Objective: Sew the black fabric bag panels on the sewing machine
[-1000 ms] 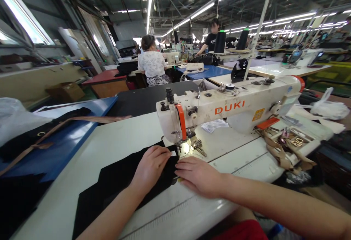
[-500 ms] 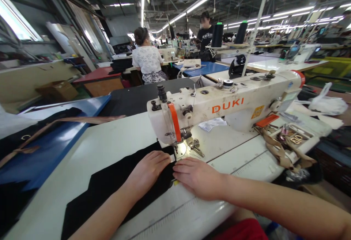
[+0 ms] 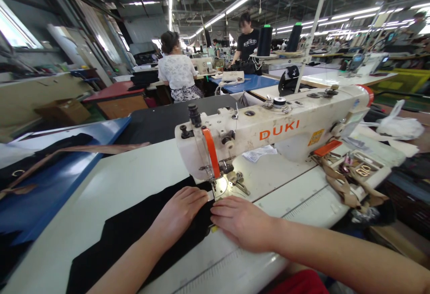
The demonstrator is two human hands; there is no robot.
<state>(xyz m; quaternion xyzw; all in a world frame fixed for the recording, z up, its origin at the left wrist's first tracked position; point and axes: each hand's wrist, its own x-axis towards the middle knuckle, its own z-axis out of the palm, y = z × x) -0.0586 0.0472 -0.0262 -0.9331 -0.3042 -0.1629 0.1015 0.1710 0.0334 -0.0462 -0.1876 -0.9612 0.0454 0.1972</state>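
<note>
A black fabric piece (image 3: 134,215) lies flat on the sewing machine's table, its right edge at the needle area. My left hand (image 3: 179,211) rests on top of it, fingers stretched towards the presser foot, pressing the cloth down. A small white piece (image 3: 210,194) shows by those fingertips. My right hand (image 3: 243,222) is closed at the fabric's right edge, just in front of the needle plate (image 3: 221,187); its thumb is hidden. The white sewing machine (image 3: 248,128), with an orange guard (image 3: 211,153), stands right behind both hands.
A parts tray (image 3: 366,162) with metal rings and tan straps (image 3: 339,184) sits at right, near a white plastic bag (image 3: 399,121). Folded paper (image 3: 258,152) lies under the machine arm. On the left is a blue table (image 3: 67,173) with black pieces. Two co-workers are beyond.
The view has shifted slightly, and the fabric and machine head appear a little further left. Both hands keep nearly the same place at the needle.
</note>
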